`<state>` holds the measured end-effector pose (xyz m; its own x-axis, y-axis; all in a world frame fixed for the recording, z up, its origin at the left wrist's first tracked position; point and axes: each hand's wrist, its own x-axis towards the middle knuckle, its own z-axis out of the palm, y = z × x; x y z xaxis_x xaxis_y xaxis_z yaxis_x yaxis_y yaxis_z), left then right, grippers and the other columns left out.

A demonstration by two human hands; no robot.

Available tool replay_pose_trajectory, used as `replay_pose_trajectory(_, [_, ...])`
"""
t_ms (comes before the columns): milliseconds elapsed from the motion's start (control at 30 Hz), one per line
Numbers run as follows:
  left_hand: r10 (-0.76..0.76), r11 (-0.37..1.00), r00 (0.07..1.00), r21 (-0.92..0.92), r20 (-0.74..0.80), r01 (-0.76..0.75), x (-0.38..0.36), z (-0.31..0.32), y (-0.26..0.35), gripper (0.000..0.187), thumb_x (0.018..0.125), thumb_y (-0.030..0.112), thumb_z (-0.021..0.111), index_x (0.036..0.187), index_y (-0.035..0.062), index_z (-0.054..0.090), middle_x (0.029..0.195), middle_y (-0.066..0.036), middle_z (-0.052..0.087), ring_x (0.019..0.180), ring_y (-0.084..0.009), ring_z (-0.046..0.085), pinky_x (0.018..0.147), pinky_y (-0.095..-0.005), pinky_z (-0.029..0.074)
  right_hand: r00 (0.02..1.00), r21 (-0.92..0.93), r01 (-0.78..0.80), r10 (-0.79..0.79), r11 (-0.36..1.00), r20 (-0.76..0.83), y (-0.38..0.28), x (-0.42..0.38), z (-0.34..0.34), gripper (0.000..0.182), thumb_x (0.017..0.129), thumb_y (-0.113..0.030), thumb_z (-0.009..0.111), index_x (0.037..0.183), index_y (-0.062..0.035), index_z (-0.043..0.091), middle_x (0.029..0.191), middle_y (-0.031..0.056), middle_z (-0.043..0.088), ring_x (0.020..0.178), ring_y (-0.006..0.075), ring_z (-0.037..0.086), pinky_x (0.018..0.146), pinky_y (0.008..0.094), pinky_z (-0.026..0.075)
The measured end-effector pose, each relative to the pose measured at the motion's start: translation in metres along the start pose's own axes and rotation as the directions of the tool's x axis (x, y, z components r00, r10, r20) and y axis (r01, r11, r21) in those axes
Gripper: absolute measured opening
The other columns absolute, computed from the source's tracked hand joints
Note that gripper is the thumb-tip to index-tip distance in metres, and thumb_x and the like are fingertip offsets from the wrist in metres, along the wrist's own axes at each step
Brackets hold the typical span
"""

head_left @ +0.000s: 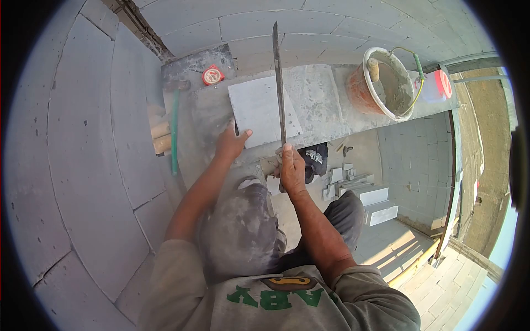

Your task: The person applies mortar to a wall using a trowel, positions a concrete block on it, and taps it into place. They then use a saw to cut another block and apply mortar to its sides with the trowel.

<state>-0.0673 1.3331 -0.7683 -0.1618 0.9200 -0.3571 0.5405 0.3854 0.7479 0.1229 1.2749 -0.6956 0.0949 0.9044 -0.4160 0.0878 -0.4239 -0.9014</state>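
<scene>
"Head view: where is the pale slab [255,105]?"

"Flat on the workbench [320,96], reaching its near edge, left of the middle."

"And the left hand [229,144]?"

"Partly open at the slab's near-left corner, thumb on top, fingers by the left side."

"The right hand [292,170]?"

"Closed round the lower end of a long blade [279,77] that points towards the bench's far edge. It crosses the slab in view; I can't tell whether they touch."

"Around them?"

"A red tape measure [212,75] near the far-left corner, a bucket [360,88] towards the right end."
</scene>
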Motion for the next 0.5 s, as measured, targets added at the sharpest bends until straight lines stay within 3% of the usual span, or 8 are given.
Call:
replay_pose_trajectory(167, [-0.014, 0.999, 1.0, -0.03, 0.02, 0.015, -0.001, -0.002, -0.001, 0.076, 0.083, 0.038, 0.07, 0.139, -0.0048, 0.041, 0.12, -0.027, 0.061, 0.114, -0.0375, 0.06, 0.097, -0.0396, 0.045, 0.991, -0.158, -0.129, 0.134, 0.979, 0.021, 0.042, 0.014, 0.001, 0.06, 0.099, -0.054, 0.04, 0.087, 0.0015, 0.058, 0.066, 0.0086, 0.054, 0.059, 0.0183, 0.055, 0.056, 0.0352, 0.045])
replay_pose_trajectory(233, [0.009, 0.999, 1.0, -0.047, 0.028, -0.008, 0.0, -0.001, 0.0, 0.081, 0.082, 0.039, 0.069, 0.141, -0.0073, 0.037, 0.119, -0.031, 0.06, 0.113, -0.0404, 0.059, 0.096, -0.0411, 0.045, 0.979, -0.324, -0.176, 0.201, 0.93, 0.045, 0.043, 0.023, -0.002, 0.063, 0.099, -0.056, 0.039, 0.086, 0.0023, 0.059, 0.066, 0.0114, 0.056, 0.061, 0.0207, 0.059, 0.057, 0.0369, 0.046])
replay_pose_trajectory(333, [-0.008, 0.999, 1.0, -0.046, 0.027, 0.009, -0.001, -0.001, 0.001, 0.072, 0.084, 0.038, 0.069, 0.138, -0.002, 0.044, 0.121, -0.024, 0.062, 0.115, -0.0342, 0.06, 0.098, -0.0381, 0.044, 0.994, -0.422, -0.09, 0.105, 0.902, 0.012, 0.066, 0.031, -0.004, 0.064, 0.099, -0.056, 0.039, 0.085, 0.0027, 0.06, 0.067, 0.0127, 0.058, 0.06, 0.0213, 0.06, 0.056, 0.0364, 0.046])
replay_pose_trajectory(367, [-0.014, 0.998, 0.999, -0.058, 0.033, 0.016, -0.002, -0.002, 0.002, 0.071, 0.084, 0.038, 0.069, 0.138, -0.0019, 0.044, 0.121, -0.024, 0.062, 0.116, -0.0343, 0.06, 0.098, -0.0381, 0.044, 0.995, -0.426, -0.082, 0.096, 0.901, 0.013, 0.056, 0.028, -0.005, 0.064, 0.099, -0.056, 0.039, 0.085, 0.0027, 0.06, 0.067, 0.0127, 0.058, 0.06, 0.0213, 0.06, 0.056, 0.0364, 0.046])
replay_pose_trajectory(433, [-0.014, 0.997, 1.0, -0.076, 0.026, 0.016, -0.002, -0.003, 0.002, 0.071, 0.084, 0.038, 0.068, 0.138, -0.0018, 0.045, 0.121, -0.024, 0.062, 0.116, -0.0343, 0.059, 0.098, -0.0382, 0.044, 0.958, -0.265, -0.264, 0.283, 0.927, 0.037, 0.026, 0.017, -0.003, 0.065, 0.099, -0.056, 0.039, 0.085, 0.0031, 0.06, 0.066, 0.011, 0.057, 0.057, 0.0192, 0.058, 0.053, 0.0348, 0.045])
replay_pose_trajectory(500, [0.029, 0.998, 0.999, -0.048, 0.037, -0.027, 0.0, -0.003, -0.001, 0.082, 0.082, 0.039, 0.069, 0.142, -0.0074, 0.036, 0.122, -0.03, 0.059, 0.116, -0.0387, 0.058, 0.099, -0.0401, 0.044, 0.983, -0.229, -0.163, 0.177, 0.96, 0.043, 0.018, 0.019, -0.006, 0.065, 0.099, -0.057, 0.038, 0.087, 0.0028, 0.06, 0.065, 0.0095, 0.056, 0.057, 0.0177, 0.057, 0.051, 0.0337, 0.044])
